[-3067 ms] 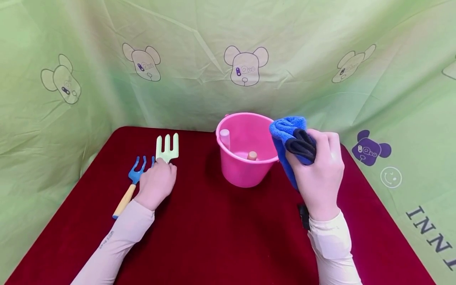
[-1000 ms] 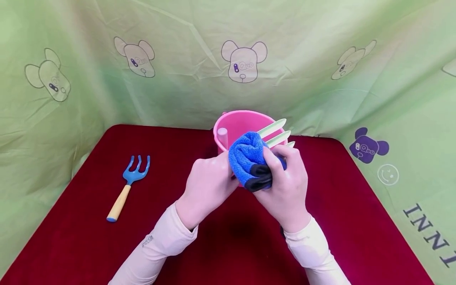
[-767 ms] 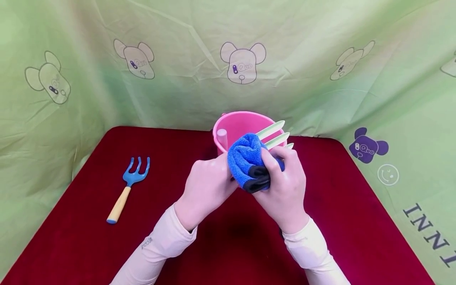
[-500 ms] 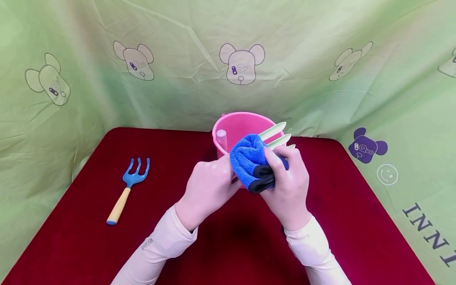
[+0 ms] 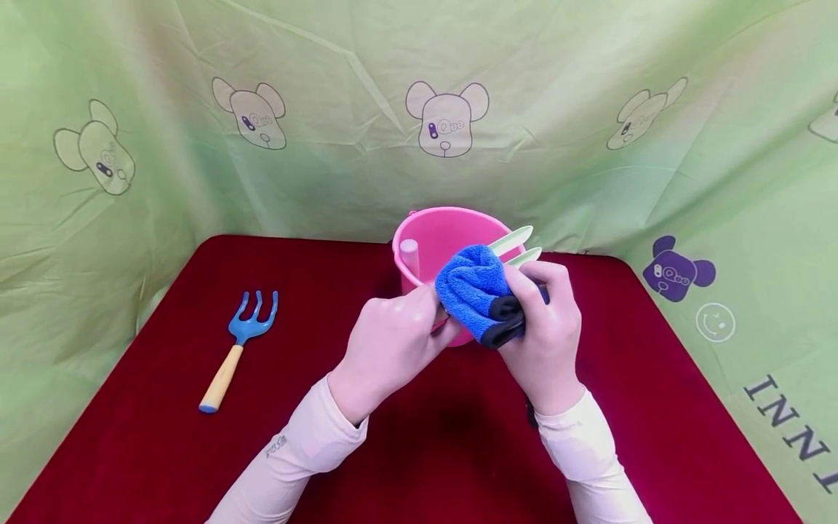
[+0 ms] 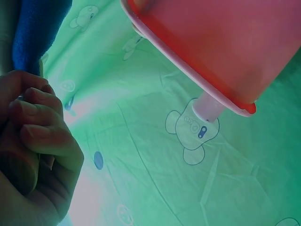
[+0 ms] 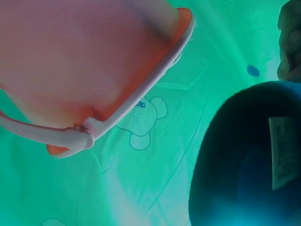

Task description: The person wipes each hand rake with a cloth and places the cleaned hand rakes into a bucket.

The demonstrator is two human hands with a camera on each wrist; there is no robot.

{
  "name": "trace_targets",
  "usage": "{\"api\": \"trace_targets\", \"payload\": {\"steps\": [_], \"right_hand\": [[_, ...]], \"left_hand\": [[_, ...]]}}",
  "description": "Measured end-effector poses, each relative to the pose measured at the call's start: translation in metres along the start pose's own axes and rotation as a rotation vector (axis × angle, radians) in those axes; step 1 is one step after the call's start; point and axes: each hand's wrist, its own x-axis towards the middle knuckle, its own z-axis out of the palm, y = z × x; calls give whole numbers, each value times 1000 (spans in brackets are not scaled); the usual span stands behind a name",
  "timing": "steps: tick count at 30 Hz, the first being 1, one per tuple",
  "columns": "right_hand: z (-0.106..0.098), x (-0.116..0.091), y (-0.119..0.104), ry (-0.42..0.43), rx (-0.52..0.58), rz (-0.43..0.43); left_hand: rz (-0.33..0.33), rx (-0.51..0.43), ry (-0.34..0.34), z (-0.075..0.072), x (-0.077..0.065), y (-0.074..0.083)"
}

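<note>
In the head view a folded blue cloth (image 5: 474, 284) with black edging is wrapped against a pale green hand fork, its tines (image 5: 513, 239) poking out beyond the cloth. My right hand (image 5: 546, 327) grips the cloth, thumb on top. My left hand (image 5: 393, 338) sits just left of the cloth; the left wrist view shows its fingers (image 6: 42, 106) curled round the fork's handle, whose rounded end (image 6: 21, 172) shows. The cloth hides the fork's middle. Both hands are above the table, in front of a pink bucket (image 5: 452, 229). A white tag (image 7: 284, 153) shows on the cloth.
A blue three-pronged hand fork (image 5: 245, 327) with a wooden handle lies on the red-covered table (image 5: 314, 276) at left. A pale cylindrical handle end (image 5: 409, 251) leans inside the bucket. Green printed curtains (image 5: 347, 145) enclose the table behind and at the sides.
My left hand has brought the pale green fork from the table's left to the cloth in my right hand. Lately both hands have shifted slightly right, and less of the tines shows.
</note>
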Motion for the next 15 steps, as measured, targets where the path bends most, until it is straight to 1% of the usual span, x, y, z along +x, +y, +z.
{"api": "trace_targets", "payload": {"steps": [4,8,15], "right_hand": [[-1,0,2,1,29,17],[-2,1,3,4,45,26],[-3,3,1,27,71,59]], "left_hand": [[6,10,13,1,0,0],[11,19,13,1,0,1],[10,6,13,1,-1,1]]}}
